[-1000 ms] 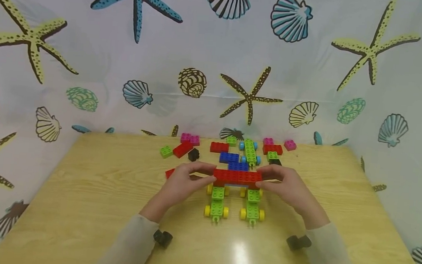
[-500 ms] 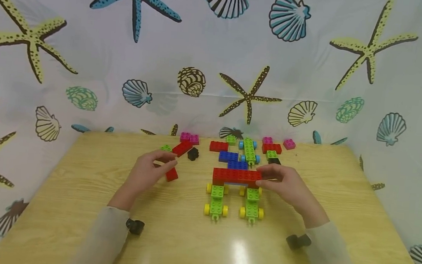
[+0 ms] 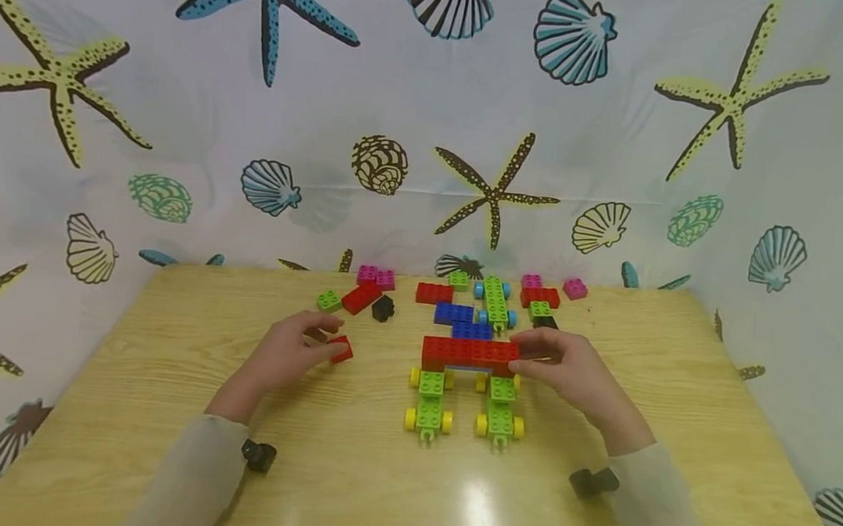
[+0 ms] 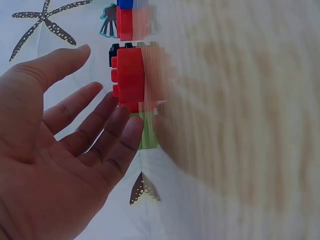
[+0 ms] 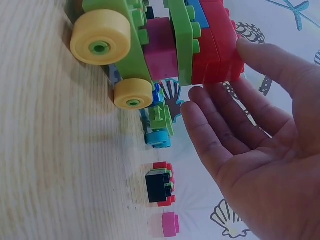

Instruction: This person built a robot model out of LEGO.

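Observation:
A long red brick (image 3: 470,352) lies across two green wheeled bases (image 3: 429,401) with yellow wheels (image 5: 100,42), mid-table. My right hand (image 3: 556,362) is at its right end, palm open (image 5: 250,125). The thumb tip touches the red brick's end (image 5: 220,45) and the fingers stay straight beside it. A pink brick (image 5: 162,47) sits under the red one. My left hand (image 3: 320,343) lies to the left, fingertips beside a small red brick (image 3: 342,348). The left wrist view shows this hand (image 4: 75,150) open and holding nothing.
Loose bricks lie along the back edge: green (image 3: 329,300), red (image 3: 362,297), black (image 3: 383,308), pink (image 3: 378,276), blue (image 3: 461,321), and a green base with blue wheels (image 3: 497,301). A starfish-and-shell curtain (image 3: 433,130) hangs close behind the wooden table (image 3: 156,373).
My left hand has let go of the long red brick's left end and moved left to the small red brick. The right hand has stayed at the right end.

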`<state>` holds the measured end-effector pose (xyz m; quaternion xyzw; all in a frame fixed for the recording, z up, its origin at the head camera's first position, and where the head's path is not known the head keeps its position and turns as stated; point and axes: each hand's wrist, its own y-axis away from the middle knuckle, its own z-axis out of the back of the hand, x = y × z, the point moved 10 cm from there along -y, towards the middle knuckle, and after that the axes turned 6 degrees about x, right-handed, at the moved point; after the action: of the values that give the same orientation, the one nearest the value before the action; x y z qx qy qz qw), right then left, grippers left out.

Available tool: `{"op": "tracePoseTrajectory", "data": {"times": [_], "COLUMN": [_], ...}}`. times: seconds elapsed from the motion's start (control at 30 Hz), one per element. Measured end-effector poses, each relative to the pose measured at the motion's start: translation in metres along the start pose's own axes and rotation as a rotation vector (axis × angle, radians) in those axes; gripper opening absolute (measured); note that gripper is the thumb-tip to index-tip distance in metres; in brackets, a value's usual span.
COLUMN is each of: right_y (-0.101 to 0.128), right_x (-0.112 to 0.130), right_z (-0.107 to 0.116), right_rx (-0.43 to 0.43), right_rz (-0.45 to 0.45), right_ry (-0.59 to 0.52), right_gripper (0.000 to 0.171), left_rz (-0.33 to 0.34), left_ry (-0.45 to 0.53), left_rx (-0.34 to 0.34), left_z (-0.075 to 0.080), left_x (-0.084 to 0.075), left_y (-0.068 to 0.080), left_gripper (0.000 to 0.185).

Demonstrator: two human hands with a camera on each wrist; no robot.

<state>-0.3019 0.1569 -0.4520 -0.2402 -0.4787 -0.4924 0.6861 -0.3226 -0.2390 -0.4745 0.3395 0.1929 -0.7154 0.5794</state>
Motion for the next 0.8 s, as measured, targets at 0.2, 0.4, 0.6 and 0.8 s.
{"op": "tracePoseTrajectory", "data": {"times": [0.2,0.4,0.6,0.8], "right_y": [-0.001,0.000,0.000,-0.001], "right_x": [-0.001,-0.001,-0.001,-0.001], "right_z": [0.000,0.000,-0.001,-0.001], "right_rx": [-0.002,-0.005,0.000,-0.002], "right_rz": [-0.004,-0.003,-0.006,0.001], "right_ry": [-0.003,0.002,-0.005,-0.002], "right_gripper": [0.041,0.040,0.040,0.040], "left_rz": [0.027,0.036,0.014,-0.013], "left_ry": [-0.001,-0.013,-0.033,-0.029], "left_rx": [0.027,0.053,0.057,0.059], "left_z": [-0.002,-0.005,-0.006,-0.010], "left_x": [-0.001,-0.002,-0.014,-0.024], "left_y": [0.001,-0.005,-0.014,-0.027], "left_gripper": [0.057,0.059,0.056,0.055]}}
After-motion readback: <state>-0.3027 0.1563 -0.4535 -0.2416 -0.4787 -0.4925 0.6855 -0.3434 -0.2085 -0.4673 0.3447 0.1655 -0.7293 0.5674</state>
